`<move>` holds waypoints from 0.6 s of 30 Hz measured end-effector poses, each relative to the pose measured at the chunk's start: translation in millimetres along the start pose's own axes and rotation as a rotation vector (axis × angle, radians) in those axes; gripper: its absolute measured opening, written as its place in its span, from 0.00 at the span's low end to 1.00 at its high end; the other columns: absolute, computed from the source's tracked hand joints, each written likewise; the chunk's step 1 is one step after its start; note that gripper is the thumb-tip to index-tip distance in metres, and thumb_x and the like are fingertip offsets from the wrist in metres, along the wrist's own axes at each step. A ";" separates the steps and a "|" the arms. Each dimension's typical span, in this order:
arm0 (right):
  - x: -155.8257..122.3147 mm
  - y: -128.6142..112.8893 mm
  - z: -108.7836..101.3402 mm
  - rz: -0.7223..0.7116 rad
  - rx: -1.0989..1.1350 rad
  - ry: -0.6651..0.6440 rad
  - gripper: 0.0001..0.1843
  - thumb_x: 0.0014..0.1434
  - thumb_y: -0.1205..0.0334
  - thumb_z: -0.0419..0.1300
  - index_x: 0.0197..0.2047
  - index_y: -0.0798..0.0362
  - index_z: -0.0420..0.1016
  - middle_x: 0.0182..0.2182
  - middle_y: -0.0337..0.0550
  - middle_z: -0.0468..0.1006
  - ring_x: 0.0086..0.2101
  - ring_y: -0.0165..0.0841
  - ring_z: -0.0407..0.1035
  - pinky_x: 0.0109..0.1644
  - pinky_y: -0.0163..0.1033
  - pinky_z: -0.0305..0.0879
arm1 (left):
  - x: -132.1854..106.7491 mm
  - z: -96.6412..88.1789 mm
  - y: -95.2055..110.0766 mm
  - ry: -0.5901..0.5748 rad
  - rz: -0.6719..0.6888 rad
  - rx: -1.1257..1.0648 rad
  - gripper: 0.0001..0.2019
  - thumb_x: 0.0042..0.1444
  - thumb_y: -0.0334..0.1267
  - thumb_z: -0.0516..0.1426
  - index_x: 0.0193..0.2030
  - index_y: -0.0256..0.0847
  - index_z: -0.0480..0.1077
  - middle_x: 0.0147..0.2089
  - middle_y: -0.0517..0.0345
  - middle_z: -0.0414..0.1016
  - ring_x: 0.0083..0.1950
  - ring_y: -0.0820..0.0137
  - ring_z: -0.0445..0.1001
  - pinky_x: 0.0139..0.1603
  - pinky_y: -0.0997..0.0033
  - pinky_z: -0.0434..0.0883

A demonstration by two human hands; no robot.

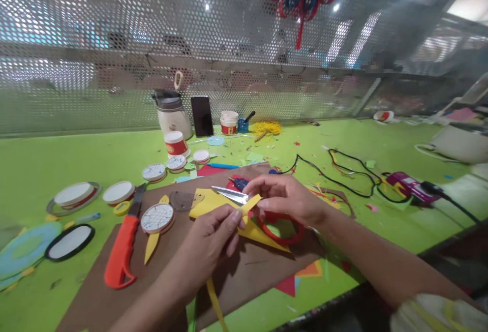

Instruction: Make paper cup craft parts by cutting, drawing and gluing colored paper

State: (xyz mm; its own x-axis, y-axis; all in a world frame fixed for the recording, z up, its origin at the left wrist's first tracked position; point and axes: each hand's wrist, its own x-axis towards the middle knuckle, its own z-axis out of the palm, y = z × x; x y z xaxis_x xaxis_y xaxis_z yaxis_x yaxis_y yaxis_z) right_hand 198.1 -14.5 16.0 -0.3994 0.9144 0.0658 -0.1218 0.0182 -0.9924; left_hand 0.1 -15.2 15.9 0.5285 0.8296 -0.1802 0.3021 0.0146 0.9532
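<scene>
My left hand (215, 233) pinches a narrow yellow strip (249, 204) between thumb and fingers. My right hand (284, 197) is closed at the strip's far end, thumb and fingertips against it. Beneath the right hand are scissors with red handles (295, 233), their blades (229, 193) pointing away to the left. A yellow sheet (206, 202) lies under the scissors on a brown board (244, 266). Left of my left hand, a round lid with blue lines (157, 218) rests on yellow leaf-shaped pieces, near an orange-handled knife (122, 250).
Behind the board stand a kettle (173, 113), a phone (202, 116) and paper cups (229, 122). White discs (119, 192) and blue rings (28, 248) lie at left. A black cable (320, 174) runs to a purple device (412, 188) at right. Paper scraps litter the green table (343, 139).
</scene>
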 end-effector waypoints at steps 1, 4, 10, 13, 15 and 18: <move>-0.2 -1.1 0.9 0.018 0.000 -0.025 0.16 0.51 0.68 0.63 0.45 0.57 0.72 0.31 0.39 0.75 0.29 0.26 0.71 0.32 0.32 0.67 | 0.0 0.1 -1.0 0.008 0.009 0.008 0.17 0.61 0.49 0.48 0.26 0.41 0.62 0.17 0.68 0.58 0.21 0.76 0.54 0.23 0.75 0.53; -0.7 -2.5 6.0 0.086 -0.049 -0.014 0.17 0.50 0.64 0.66 0.43 0.57 0.69 0.32 0.40 0.74 0.27 0.26 0.70 0.31 0.33 0.67 | 0.2 0.4 -3.5 0.028 0.031 0.024 0.17 0.60 0.49 0.49 0.26 0.41 0.61 0.17 0.68 0.59 0.21 0.75 0.54 0.24 0.75 0.54; -0.6 0.4 15.4 0.082 -0.139 0.117 0.17 0.52 0.50 0.65 0.32 0.57 0.70 0.21 0.36 0.73 0.21 0.25 0.66 0.26 0.32 0.65 | 1.6 1.7 -4.0 0.027 0.016 0.004 0.18 0.59 0.51 0.50 0.24 0.41 0.60 0.18 0.67 0.57 0.22 0.75 0.55 0.24 0.75 0.55; -0.8 0.6 15.7 0.083 -0.111 0.138 0.18 0.52 0.48 0.65 0.30 0.57 0.70 0.20 0.36 0.72 0.20 0.26 0.67 0.24 0.32 0.66 | 1.2 1.6 -3.5 0.007 0.023 0.000 0.16 0.59 0.49 0.50 0.26 0.41 0.63 0.18 0.67 0.58 0.21 0.75 0.55 0.23 0.75 0.54; -1.0 0.6 15.3 0.093 -0.087 0.149 0.19 0.51 0.48 0.66 0.29 0.57 0.70 0.19 0.35 0.72 0.19 0.25 0.66 0.22 0.31 0.65 | 0.7 0.7 -3.2 -0.003 0.021 0.006 0.18 0.60 0.49 0.49 0.25 0.40 0.64 0.18 0.66 0.59 0.21 0.75 0.54 0.22 0.75 0.52; -1.3 1.2 14.9 0.098 -0.073 0.166 0.17 0.52 0.50 0.65 0.29 0.57 0.70 0.19 0.35 0.72 0.17 0.23 0.65 0.21 0.30 0.65 | 0.2 -1.3 -3.3 -0.007 0.012 0.020 0.23 0.61 0.50 0.47 0.19 0.40 0.61 0.17 0.64 0.58 0.20 0.75 0.55 0.22 0.74 0.51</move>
State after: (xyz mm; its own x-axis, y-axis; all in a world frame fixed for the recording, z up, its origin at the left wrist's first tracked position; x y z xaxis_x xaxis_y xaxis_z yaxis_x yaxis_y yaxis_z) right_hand 184.9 -21.7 16.3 -0.2500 0.9673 -0.0436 -0.0216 -0.0506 -0.9985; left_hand -1.8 -14.3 13.0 0.5378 0.8256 -0.1707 0.3113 -0.0063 0.9503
